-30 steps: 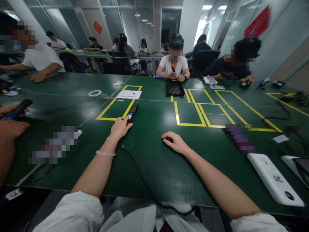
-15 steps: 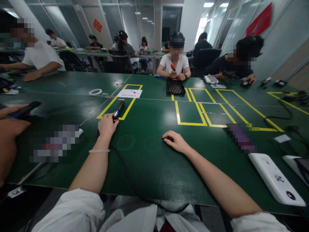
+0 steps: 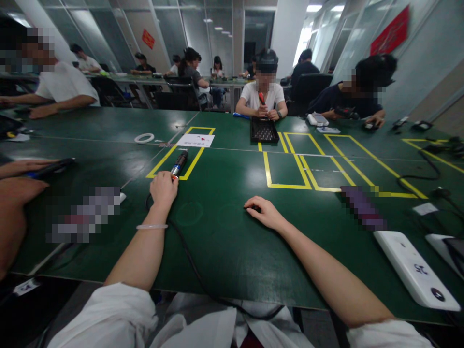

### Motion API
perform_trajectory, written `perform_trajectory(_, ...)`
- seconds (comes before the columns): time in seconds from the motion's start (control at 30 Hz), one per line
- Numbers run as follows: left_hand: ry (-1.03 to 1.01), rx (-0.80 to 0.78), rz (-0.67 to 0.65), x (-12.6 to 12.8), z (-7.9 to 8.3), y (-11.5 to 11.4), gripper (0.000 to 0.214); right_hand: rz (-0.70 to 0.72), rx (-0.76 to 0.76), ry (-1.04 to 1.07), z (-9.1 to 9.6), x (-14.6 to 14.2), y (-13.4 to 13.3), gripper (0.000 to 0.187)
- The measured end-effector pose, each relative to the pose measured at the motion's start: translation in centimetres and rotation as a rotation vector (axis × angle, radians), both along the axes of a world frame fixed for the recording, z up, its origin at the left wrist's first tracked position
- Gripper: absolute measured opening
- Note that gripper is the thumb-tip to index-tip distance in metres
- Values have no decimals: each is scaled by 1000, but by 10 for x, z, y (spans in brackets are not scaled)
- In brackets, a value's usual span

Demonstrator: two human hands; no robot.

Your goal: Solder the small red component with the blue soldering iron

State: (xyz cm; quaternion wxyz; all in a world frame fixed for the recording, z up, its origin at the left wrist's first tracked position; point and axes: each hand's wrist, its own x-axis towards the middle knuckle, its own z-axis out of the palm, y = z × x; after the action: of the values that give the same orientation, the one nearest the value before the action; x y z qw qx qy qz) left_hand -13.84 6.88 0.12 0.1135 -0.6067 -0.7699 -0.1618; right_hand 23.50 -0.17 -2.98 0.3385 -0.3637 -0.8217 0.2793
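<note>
My left hand (image 3: pixel 164 189) is wrapped round the rear end of what looks like an electric screwdriver (image 3: pixel 178 164), a dark cylinder with a silver and blue band and some orange by my fingers. It lies low over the table, its black end pointing away from me inside a yellow taped outline (image 3: pixel 193 166). A black cord (image 3: pixel 186 249) runs from near my left wrist toward my lap. Apart from it, my right hand (image 3: pixel 266 211) rests on the green table (image 3: pixel 224 256) with fingers curled. Dark space shows under them; whether they hold anything is hidden.
Beyond the screwdriver lie a white printed card (image 3: pixel 195 140) and a white ring (image 3: pixel 144 138). A white power bank (image 3: pixel 415 270) and a blurred-out phone (image 3: pixel 362 208) sit at right. Across the table, a co-worker handles a red-handled tool (image 3: pixel 261 99) over a black tray (image 3: pixel 264 131).
My left hand has shifted slightly forward on the screwdriver, covering more of its rear end. My right hand stays put. At far left, a co-worker's dark tool has moved a little right and lower.
</note>
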Motion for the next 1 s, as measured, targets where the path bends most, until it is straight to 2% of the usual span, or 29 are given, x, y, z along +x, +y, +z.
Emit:
perform_trajectory(0.07,-81,55,-93,11,6,-3,32,-4,-1,0,-1,0,1,13)
perform_trajectory(0.17,-292,43,-361,40,14,-10,32,-7,-4,-3,-2,0,2,14)
perform_trajectory(0.3,-481,-130,-759,91,14,-28,33,-11,-15,0,-3,0,2,14)
perform_trajectory(0.43,-526,-317,-982,130,5,-45,29,-38,-64,52,-4,-1,1,20)
perform_trajectory(0.57,-693,-485,-1023,145,-4,-53,33,-22,-75,78,-5,-2,0,31)
perform_trajectory(0.67,-834,-548,-1033,148,-9,-55,39,7,-42,37,-5,-3,-1,30)
perform_trajectory(0.87,-933,-573,-1068,153,-13,-58,37,35,26,-35,-2,-7,-4,16)
perform_trajectory(1.0,-987,-558,-1033,155,-18,-57,35,16,-10,-17,-2,-7,-4,11)
